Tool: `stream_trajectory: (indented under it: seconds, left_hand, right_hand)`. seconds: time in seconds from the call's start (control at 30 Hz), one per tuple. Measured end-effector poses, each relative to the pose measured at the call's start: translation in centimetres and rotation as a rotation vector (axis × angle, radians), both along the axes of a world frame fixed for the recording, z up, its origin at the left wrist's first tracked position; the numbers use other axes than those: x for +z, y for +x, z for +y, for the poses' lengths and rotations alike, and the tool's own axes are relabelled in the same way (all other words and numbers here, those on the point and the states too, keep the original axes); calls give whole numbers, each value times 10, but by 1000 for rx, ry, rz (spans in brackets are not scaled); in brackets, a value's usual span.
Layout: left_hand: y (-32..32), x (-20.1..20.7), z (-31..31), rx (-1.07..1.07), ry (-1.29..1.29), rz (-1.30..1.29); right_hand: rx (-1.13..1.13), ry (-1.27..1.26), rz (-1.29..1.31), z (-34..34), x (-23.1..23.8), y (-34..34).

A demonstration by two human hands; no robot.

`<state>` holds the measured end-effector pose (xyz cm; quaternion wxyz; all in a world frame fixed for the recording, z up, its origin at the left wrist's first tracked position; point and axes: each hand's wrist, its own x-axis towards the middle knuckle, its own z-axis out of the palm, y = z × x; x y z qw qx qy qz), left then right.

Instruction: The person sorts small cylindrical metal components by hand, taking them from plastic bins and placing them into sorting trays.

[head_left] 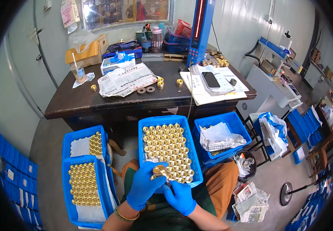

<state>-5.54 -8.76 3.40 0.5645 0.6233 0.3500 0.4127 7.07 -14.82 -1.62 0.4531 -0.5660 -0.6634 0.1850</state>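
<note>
My left hand (141, 185), in a blue glove, pinches a shiny brass ring fitting (160, 169) between thumb and fingers. Close against it is my right hand (180, 197), also gloved in blue, its fingers closed just below the fitting. What they grip, perhaps a small grey metal piece, is mostly hidden. Both hands are over the near edge of a blue plastic crate (140, 133) at my lap. Rows of upright brass ring fittings (166, 144) fill that crate, and the left hand covers its near left corner.
Two blue crates of fittings (84, 183) stand at the left; a paper-covered crate (247, 144) sits right. The dark desk (85, 96) ahead carries newspaper (126, 81), a phone (211, 81), loose rings and a blue column gauge (201, 34). A waste bin (252, 175) stands on the floor.
</note>
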Motion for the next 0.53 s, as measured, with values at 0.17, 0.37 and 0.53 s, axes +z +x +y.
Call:
stream_trajectory:
  seconds: [0.17,0.37,0.53]
  left_hand:
    - [10,22,-11,-15,-122,-115]
    - [16,1,-33,-131,-267,-429]
    - [24,5,-49,76,-174,-359]
  right_hand:
    - [31,-38,112,-9,7,-3]
    - [35,190,108,-12,22,-5]
    - [24,47,259,-18,25,-6]
